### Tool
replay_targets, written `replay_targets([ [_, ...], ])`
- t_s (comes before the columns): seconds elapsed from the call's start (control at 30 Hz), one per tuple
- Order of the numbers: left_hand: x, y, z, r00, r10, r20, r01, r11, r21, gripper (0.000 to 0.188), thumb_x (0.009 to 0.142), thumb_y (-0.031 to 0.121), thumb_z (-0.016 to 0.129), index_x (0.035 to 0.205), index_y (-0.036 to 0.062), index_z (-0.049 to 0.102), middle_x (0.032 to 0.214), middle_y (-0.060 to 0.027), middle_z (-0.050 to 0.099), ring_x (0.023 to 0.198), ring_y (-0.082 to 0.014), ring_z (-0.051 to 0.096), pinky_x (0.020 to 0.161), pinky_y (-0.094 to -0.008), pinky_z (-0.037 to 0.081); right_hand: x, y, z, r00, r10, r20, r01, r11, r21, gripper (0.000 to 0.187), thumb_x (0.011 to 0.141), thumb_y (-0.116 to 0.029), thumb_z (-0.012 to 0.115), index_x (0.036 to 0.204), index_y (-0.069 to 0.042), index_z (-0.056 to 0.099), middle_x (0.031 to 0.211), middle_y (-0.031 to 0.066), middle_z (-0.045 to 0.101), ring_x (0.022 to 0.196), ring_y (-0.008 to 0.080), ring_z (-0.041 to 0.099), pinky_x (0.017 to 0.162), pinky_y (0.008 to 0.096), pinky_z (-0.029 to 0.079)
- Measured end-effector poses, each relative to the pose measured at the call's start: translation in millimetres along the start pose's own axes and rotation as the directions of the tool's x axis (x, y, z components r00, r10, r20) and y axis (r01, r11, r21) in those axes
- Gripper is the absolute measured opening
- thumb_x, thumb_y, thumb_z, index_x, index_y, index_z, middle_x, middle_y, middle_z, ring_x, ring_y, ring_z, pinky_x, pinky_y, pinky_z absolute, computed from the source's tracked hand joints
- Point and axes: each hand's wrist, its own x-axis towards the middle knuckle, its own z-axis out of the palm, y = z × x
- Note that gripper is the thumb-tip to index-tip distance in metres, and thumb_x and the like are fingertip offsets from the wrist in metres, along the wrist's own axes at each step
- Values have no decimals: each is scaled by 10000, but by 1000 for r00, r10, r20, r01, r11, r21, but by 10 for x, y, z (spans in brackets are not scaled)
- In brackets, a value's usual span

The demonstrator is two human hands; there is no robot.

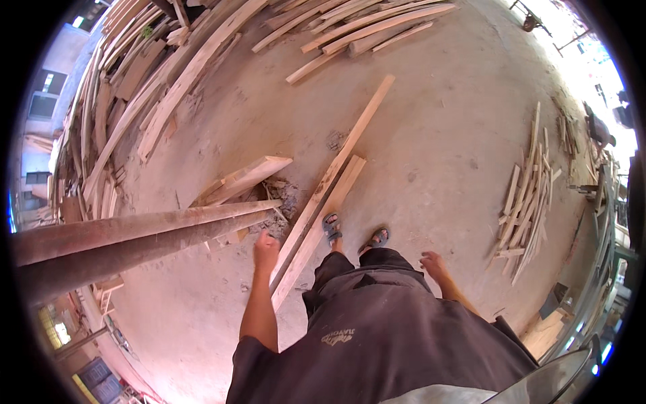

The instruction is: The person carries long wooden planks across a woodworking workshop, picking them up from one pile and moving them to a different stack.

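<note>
My left hand (266, 250) hangs beside the two long planks on the floor, its fingers curled in and nothing visible in them. Off to my right side, my right hand (435, 262) is held away from my body with fingers loosely apart, holding nothing. The longer plank (350, 138) runs diagonally from far right toward my left side. A shorter plank (340, 185) lies alongside it, closest to my sandalled feet.
Two upright posts (148, 225) rise at the left, with thick timber (245, 178) and debris (288, 198) near their base. A lumber stack (134, 101) fills the far left. More boards (377, 30) lie ahead, and thin offcuts (525, 202) are heaped at the right.
</note>
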Motion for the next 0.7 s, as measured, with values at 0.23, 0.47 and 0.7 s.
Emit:
replay_targets([
  [0.23,-568,-234,1306,922,-258,288,184,948,261,649,754,288,710,1339,38,581,1187,-243,665,1137,-379,631,987,-437,490,-172,793,-983,983,179,-46,-173,977,121,438,834,-151,585,1246,-3,609,946,124,705,785,236,699,652,350,515],
  [0.47,-424,105,1838,896,-119,429,52,985,166,632,784,227,674,1383,65,551,1090,-237,698,1024,-345,690,918,-417,528,304,137,-1610,964,253,-82,-207,908,365,444,853,-150,583,1267,11,588,1008,133,704,852,224,686,731,349,512],
  [0.7,934,1404,1883,925,-166,342,53,946,319,596,793,255,620,1354,64,562,1213,-242,646,1146,-381,613,1003,-442,479,1337,-1032,-2078,976,-136,-171,151,986,74,446,880,-163,597,1272,50,583,1023,148,702,856,200,678,743,333,530],
])
